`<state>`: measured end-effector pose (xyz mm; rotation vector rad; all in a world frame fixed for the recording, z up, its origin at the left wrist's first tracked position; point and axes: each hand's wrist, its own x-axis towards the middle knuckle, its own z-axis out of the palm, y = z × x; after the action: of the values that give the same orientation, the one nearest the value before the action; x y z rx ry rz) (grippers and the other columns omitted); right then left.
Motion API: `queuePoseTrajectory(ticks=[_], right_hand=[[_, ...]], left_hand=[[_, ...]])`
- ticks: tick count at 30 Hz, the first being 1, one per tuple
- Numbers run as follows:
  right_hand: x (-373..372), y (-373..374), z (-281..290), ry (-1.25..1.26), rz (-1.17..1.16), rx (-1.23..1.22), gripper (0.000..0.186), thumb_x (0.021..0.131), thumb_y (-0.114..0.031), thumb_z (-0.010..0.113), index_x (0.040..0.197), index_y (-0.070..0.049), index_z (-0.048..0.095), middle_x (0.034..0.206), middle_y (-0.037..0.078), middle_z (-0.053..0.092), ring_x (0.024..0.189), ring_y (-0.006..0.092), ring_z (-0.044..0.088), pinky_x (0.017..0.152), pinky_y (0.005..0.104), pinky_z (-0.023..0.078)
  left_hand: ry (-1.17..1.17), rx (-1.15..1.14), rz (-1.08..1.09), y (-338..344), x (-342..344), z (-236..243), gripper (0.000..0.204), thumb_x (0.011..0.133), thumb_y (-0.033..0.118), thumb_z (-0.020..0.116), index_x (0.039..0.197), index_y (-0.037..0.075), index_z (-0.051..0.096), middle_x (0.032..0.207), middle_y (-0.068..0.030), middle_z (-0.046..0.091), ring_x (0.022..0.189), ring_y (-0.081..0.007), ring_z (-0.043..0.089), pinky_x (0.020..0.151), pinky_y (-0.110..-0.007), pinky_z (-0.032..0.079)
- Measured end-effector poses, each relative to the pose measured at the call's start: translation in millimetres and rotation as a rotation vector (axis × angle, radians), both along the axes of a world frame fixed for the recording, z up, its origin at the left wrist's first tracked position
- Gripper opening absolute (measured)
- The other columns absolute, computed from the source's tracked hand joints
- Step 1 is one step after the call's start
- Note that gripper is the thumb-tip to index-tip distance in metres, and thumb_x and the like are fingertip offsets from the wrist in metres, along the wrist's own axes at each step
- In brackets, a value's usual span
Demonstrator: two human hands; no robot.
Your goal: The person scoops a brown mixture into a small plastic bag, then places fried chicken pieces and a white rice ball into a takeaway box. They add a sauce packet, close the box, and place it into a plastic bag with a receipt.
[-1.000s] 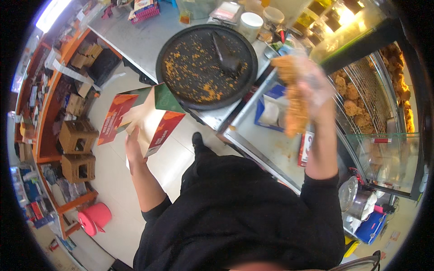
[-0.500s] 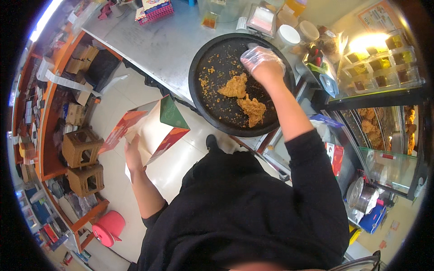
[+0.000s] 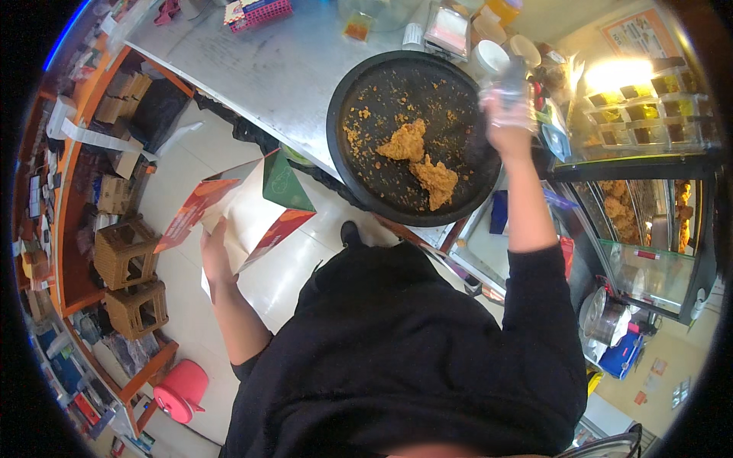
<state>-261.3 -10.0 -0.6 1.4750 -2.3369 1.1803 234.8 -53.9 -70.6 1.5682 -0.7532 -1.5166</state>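
Note:
My left hand grips an opened cardboard box, red and green outside with pale paper-like insides, held over the floor left of the counter. My right hand, in a clear plastic glove, is at the right rim of a round black tray. Motion smears its fingers, and dark blurred shapes show beside them; I cannot make out whether it holds anything. Two pieces of fried chicken lie on the tray: an upper one and a lower one, with loose crumbs around them.
Tubs, including a white-lidded tub, crowd the counter behind my right hand. A lit display case with fried chicken stands at right, sauce cups above it. Shelves line the left, near wicker baskets and a red bin.
My right hand has moved right, from above the tray's upper right area to its right rim. The left hand and box have stayed nearly in place.

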Motion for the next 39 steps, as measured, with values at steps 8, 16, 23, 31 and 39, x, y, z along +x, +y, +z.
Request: queuePoseTrajectory(ticks=[8,16,23,31,39], right_hand=[[82.8,53.4,-4.4,0.177,0.308,-0.541,0.047,0.081,-0.023,0.072,0.116,0.0,0.05,0.098,0.007,0.061,0.084,0.0184,0.062,0.078,0.0325,0.052],[68.0,65.6,-44.1,-0.608,0.603,-0.954,0.04,0.083,-0.016,0.075,0.114,-0.006,0.052,0.105,0.008,0.06,0.089,0.0219,0.063,0.076,0.0344,0.053],[64.7,52.3,-54.1,-0.659,0.165,-0.59,0.034,0.089,-0.013,0.066,0.117,-0.006,0.048,0.1,0.005,0.057,0.09,0.0155,0.06,0.074,0.0274,0.052],[75.2,15.8,-54.9,-0.213,0.209,-0.382,0.045,0.089,-0.023,0.064,0.128,-0.005,0.049,0.097,0.006,0.062,0.091,0.02,0.06,0.087,0.0379,0.05],[78.8,-24.2,-42.9,-0.054,0.351,-0.532,0.039,0.088,-0.013,0.062,0.121,0.001,0.048,0.102,0.011,0.062,0.079,0.022,0.061,0.083,0.0337,0.052]], left_hand=[[-0.022,-0.036,-0.039,-12.0,-31.2,14.9,0.046,0.094,0.023,0.06,0.133,0.0,0.051,0.116,-0.0081,0.062,0.102,-0.0195,0.062,0.085,-0.031,0.049],[0.007,-0.055,-0.075,-8.0,-38.6,27.5,0.044,0.093,0.022,0.062,0.129,-0.001,0.054,0.117,-0.0094,0.062,0.105,-0.0195,0.059,0.089,-0.03,0.046],[-0.058,-0.086,-0.115,-8.1,-41.2,23.1,0.042,0.092,0.023,0.063,0.126,-0.001,0.056,0.114,-0.009,0.063,0.1,-0.0193,0.061,0.083,-0.03,0.048],[-0.062,-0.019,-0.135,-4.8,-50.2,29.1,0.044,0.092,0.024,0.063,0.128,0.0,0.054,0.113,-0.0091,0.063,0.097,-0.0192,0.062,0.082,-0.031,0.049],[-0.124,0.047,-0.083,-1.4,-57.0,40.2,0.045,0.092,0.024,0.063,0.129,0.001,0.053,0.117,-0.0096,0.061,0.102,-0.0202,0.061,0.087,-0.032,0.047]])
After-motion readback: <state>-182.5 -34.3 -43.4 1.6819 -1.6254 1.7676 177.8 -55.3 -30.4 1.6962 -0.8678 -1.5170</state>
